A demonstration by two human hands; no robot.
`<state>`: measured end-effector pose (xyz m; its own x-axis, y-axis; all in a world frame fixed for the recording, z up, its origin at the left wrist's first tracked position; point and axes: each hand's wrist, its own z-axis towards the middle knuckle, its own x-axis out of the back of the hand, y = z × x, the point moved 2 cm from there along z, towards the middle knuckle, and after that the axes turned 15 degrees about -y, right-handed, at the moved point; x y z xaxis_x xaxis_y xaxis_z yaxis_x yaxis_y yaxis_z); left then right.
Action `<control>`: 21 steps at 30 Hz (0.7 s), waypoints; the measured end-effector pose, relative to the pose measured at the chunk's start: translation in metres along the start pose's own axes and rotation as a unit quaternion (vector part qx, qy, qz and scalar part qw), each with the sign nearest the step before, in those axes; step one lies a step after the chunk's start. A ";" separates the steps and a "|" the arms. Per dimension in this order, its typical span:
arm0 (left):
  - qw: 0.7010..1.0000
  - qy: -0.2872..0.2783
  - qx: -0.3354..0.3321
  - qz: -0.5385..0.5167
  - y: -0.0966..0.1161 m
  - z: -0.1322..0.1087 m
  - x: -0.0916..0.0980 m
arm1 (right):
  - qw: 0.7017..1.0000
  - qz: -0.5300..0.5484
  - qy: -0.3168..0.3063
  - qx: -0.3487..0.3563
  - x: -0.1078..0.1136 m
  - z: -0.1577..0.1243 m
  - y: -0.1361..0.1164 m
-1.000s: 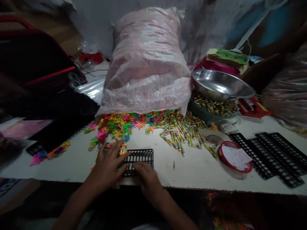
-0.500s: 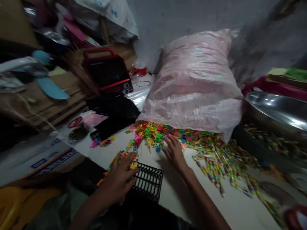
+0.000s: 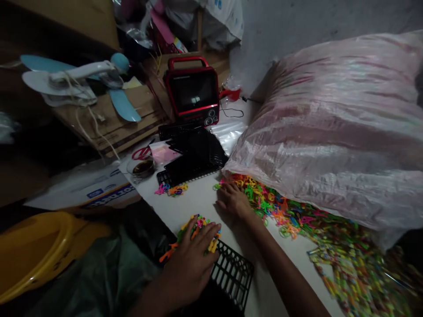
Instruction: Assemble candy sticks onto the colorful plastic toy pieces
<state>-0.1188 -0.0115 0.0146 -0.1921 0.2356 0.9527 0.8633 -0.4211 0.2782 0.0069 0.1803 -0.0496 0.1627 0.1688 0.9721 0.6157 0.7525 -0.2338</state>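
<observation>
My left hand [image 3: 193, 259] lies with fingers spread over a bunch of small coloured plastic pieces [image 3: 201, 222] at one end of a black plastic rack [image 3: 233, 270]. The rack has rows of slots and sticks out to the right of the hand. My right hand [image 3: 235, 200] reaches to the left end of a heap of bright plastic pieces [image 3: 264, 204], its fingers stretched out on the table and touching the edge of the heap. A few loose pieces [image 3: 172, 189] lie apart on the white table [image 3: 194, 198]. The exact shape of the pieces is too small to tell.
A large, full pinkish plastic sack [image 3: 330, 132] bears on the heap. Small yellow-green wrapped sticks [image 3: 357, 273] spread at the right. More black racks [image 3: 194, 149], a glass bowl of dark liquid [image 3: 142, 167] and a red-framed screen [image 3: 193, 92] stand behind. A yellow tub [image 3: 62, 237] is at left.
My view has turned left, so the scene sits further right. My right hand has moved left along the heap's edge to its end. My left hand stays over the pieces on the rack.
</observation>
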 end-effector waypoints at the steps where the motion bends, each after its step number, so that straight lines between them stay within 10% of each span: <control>1: 1.000 0.002 0.003 0.001 -0.003 0.001 0.002 | 1.000 0.004 0.003 0.004 0.002 -0.015 0.006; 12: 0.996 0.046 0.035 0.068 -0.074 0.031 0.031 | 0.994 0.051 0.042 -0.092 0.034 -0.154 0.046; 18: 0.993 0.109 0.036 -0.015 -0.009 0.062 0.014 | 0.933 0.059 0.229 -0.269 0.060 -0.191 0.095; 21: 0.992 0.078 0.063 -0.073 0.024 0.107 -0.018 | 0.896 -0.012 0.195 -0.399 0.056 -0.198 0.134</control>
<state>-0.0451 0.0676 -0.0092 -0.3813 0.1435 0.9132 0.8701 -0.2781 0.4070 0.2514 0.1640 -0.0302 0.3023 -0.1939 0.9333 0.9528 0.0316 -0.3020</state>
